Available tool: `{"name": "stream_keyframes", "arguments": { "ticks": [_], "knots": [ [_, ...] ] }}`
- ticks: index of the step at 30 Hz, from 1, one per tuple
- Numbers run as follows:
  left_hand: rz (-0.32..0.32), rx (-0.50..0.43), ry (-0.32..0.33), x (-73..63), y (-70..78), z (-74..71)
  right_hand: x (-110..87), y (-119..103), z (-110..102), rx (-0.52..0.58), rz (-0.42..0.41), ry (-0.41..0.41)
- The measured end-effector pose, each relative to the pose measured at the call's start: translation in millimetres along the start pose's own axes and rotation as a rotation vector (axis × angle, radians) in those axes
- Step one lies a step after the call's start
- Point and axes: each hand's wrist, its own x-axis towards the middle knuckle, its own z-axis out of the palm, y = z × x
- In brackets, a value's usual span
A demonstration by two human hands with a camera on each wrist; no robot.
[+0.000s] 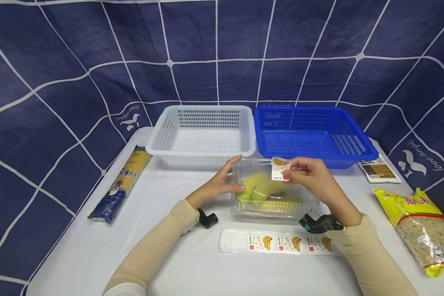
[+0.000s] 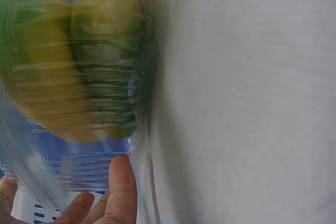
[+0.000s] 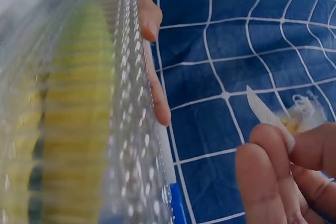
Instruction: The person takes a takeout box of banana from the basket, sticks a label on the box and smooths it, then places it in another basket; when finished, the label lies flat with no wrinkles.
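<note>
A clear plastic container (image 1: 277, 207) with a ridged lid stands on the table, yellow and green fruit (image 1: 262, 189) inside it. My left hand (image 1: 218, 185) holds the container's left end, thumb at the near side and fingers toward the back. Above the lid, my right hand (image 1: 312, 176) pinches a white label (image 1: 279, 169) printed with bananas between thumb and fingertips. In the right wrist view the label (image 3: 265, 111) appears edge-on, apart from the lid. Nearer me lies a backing strip (image 1: 234, 241) with several matching labels, its right end hidden by the right sleeve.
Behind the container stand a white basket (image 1: 201, 154) and a blue basket (image 1: 349, 158). A long blue-and-yellow pasta packet (image 1: 122, 183) lies at left. On the right are a yellow-edged food bag (image 1: 422, 226) and a small brown-and-white packet (image 1: 379, 169). Dark grid-patterned cloth (image 1: 237, 41) surrounds the table.
</note>
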Motion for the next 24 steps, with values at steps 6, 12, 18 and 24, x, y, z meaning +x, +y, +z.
{"name": "stream_keyframes", "arguments": {
  "ticks": [6,12,18,24],
  "knots": [
    [-0.027,-0.003,-0.002,-1.1,2.0,-0.1,3.2,6,-2,0.097,0.021,-0.019],
    [-0.022,-0.01,-0.006,-0.3,0.7,0.1,5.9,16,-6,0.048,0.052,-0.072],
    [-0.009,-0.007,0.0,-0.3,0.4,0.0,9.3,22,-4,0.021,0.099,-0.099],
    [-0.006,0.012,0.003,-1.0,-0.4,-0.1,10.0,23,-1,-0.027,0.153,-0.116]
  ]
}}
